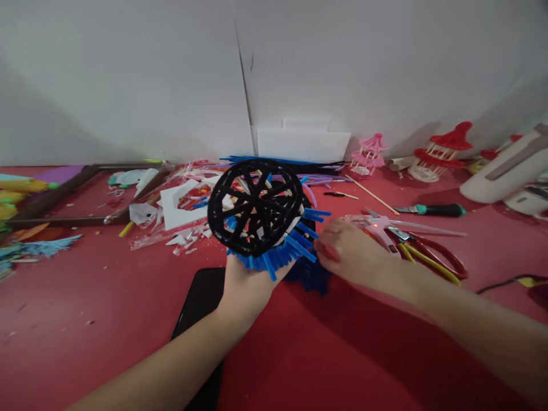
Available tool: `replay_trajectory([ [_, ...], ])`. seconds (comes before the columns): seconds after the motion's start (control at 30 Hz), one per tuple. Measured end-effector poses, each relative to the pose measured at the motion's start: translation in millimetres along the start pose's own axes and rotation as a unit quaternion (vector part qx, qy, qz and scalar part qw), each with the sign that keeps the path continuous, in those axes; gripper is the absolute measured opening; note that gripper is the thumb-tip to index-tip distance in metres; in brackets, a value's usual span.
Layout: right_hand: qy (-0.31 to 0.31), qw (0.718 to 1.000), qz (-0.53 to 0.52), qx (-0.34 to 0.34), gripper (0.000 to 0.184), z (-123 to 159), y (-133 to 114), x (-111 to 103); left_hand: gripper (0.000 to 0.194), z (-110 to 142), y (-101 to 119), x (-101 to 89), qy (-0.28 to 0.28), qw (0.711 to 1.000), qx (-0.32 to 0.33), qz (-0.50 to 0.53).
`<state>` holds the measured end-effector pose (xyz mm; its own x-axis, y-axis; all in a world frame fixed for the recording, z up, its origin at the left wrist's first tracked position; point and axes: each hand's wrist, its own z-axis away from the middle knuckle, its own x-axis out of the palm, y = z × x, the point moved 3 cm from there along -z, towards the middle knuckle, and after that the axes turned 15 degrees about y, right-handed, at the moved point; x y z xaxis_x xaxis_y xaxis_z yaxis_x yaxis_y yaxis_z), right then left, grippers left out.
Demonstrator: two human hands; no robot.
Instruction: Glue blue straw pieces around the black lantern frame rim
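A left hand [250, 288] grasps a round craft piece [254, 201] from below, raised above a red table [128, 325] at the centre of the scene, the fingers mostly hidden behind it. The piece has a black fuzzy rim and crossing black spokes like a wheel, tilted toward the viewer, with blue fuzzy strips [299, 245] jutting from its lower and right edges. Just beside those strips, the right hand [338, 248] curls its fingers; blur makes it impossible to tell whether they hold anything. A dark blue fuzzy clump [310, 277] shows below, between the hands, while a flat black object [199, 302] lies partly beneath the left arm. Beyond the right hand sit a pink glue gun [381, 233], its small red light glowing, and tools with red and yellow handles [432, 260]. Behind the piece spread paper and plastic scraps [184, 205] and bundled craft stems [317, 168]. Farther right, near a pale wall [128, 74], stand a pink model pagoda [368, 157] and a red one [445, 149]; a brown frame [64, 221] lies at left.
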<state>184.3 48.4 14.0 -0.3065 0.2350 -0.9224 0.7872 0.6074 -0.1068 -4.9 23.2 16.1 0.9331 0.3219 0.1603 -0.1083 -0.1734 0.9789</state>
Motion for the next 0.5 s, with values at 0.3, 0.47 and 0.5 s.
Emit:
replay_trajectory([
  [0.3,0.104,0.975,0.061,0.187,0.028,70,45,-33,0.021,1,-2,-2.6,-0.031,0.999,0.024,0.006],
  [0.47,0.029,0.938,0.117,0.326,0.023,91,80,-27,0.023,1,-2,-1.8,-0.022,0.999,0.024,-0.002],
  [0.5,0.026,0.934,0.109,0.339,0.019,92,82,-25,0.026,1,-2,-1.7,-0.017,1.0,0.021,-0.002],
])
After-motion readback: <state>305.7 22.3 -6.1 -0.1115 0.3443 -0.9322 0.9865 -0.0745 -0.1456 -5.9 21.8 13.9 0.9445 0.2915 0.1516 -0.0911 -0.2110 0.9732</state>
